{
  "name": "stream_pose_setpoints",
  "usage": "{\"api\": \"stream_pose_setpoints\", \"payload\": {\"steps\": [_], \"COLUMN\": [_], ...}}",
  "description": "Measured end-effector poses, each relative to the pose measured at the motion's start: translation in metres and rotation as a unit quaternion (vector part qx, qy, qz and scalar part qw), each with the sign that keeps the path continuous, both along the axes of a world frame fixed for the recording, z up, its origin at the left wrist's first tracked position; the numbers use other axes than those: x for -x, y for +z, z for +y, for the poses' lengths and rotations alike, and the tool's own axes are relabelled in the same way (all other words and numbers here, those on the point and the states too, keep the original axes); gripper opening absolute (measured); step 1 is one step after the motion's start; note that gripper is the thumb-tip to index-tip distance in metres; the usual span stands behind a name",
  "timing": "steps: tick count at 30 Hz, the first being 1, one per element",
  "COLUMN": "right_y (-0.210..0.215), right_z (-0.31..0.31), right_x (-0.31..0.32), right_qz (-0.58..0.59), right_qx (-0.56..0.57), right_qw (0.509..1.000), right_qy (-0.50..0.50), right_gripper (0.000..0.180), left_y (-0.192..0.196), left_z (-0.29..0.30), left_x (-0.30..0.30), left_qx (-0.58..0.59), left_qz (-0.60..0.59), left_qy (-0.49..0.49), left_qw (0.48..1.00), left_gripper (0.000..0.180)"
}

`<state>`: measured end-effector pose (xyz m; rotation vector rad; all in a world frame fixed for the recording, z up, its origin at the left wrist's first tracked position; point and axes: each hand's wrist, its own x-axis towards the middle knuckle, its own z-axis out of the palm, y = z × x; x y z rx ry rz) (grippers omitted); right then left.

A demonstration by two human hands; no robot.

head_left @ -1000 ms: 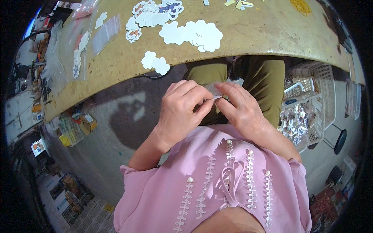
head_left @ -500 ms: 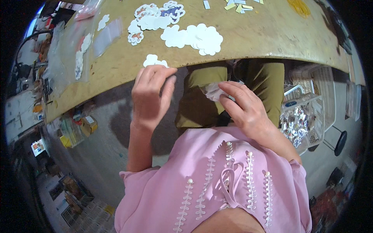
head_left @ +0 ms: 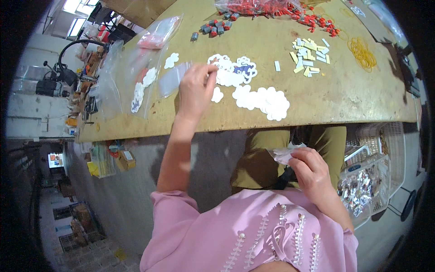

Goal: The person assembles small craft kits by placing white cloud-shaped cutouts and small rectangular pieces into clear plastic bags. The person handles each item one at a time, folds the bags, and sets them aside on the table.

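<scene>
My left hand (head_left: 195, 88) is over the table at the left edge of a pile of white cloud-shaped cutouts with printed figures (head_left: 232, 75). Its thumb and forefinger are slightly apart, with nothing visible between them. Below its fingertips lies a single white cutout (head_left: 217, 94). A stack of plain white scalloped cutouts (head_left: 271, 103) lies nearer the table's front edge. Over my lap, my right hand (head_left: 312, 171) is closed on a small clear plastic bag (head_left: 282, 156); what the bag holds is hard to make out.
Clear bags (head_left: 174, 80) lie left of my left hand. Farther back are grey-and-red small parts (head_left: 216, 28), a heap of red-tipped pieces (head_left: 312, 20), yellow and white slips (head_left: 310, 56) and yellow rubber bands (head_left: 362, 53). White plastic baskets (head_left: 395, 156) with shiny packets stand at my right.
My left hand has reached forward from the table's front edge to the printed cutouts. My right hand stays over my lap with the bag. The view has tilted up, showing more of the table.
</scene>
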<state>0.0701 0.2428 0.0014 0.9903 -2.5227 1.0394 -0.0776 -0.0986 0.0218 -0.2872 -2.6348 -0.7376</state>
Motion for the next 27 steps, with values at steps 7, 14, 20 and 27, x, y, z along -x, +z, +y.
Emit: {"api": "stream_pose_setpoints", "payload": {"steps": [7, 14, 20, 27], "right_y": [0.003, 0.007, 0.021, 0.011], "right_z": [0.002, 0.02, 0.014, 0.015], "right_x": [0.002, 0.011, 0.032, 0.022], "right_qz": [-0.001, -0.001, -0.028, -0.059], "right_qx": [0.016, 0.025, 0.073, 0.092], "right_qw": [1.0, 0.999, 0.997, 0.994], "right_qy": [-0.017, -0.045, -0.027, -0.018], "right_gripper": [0.025, 0.024, 0.024, 0.021], "left_y": [-0.036, 0.007, 0.056, 0.051], "left_z": [-0.076, -0.039, 0.108, 0.132], "left_x": [0.161, 0.121, -0.039, -0.059], "left_qx": [0.181, 0.069, -0.224, -0.015], "left_qz": [0.126, -0.123, -0.233, -0.141], "left_qy": [0.123, 0.094, -0.262, -0.414], "left_qw": [0.968, 0.985, 0.909, 0.899], "left_gripper": [0.033, 0.027, 0.026, 0.028]}}
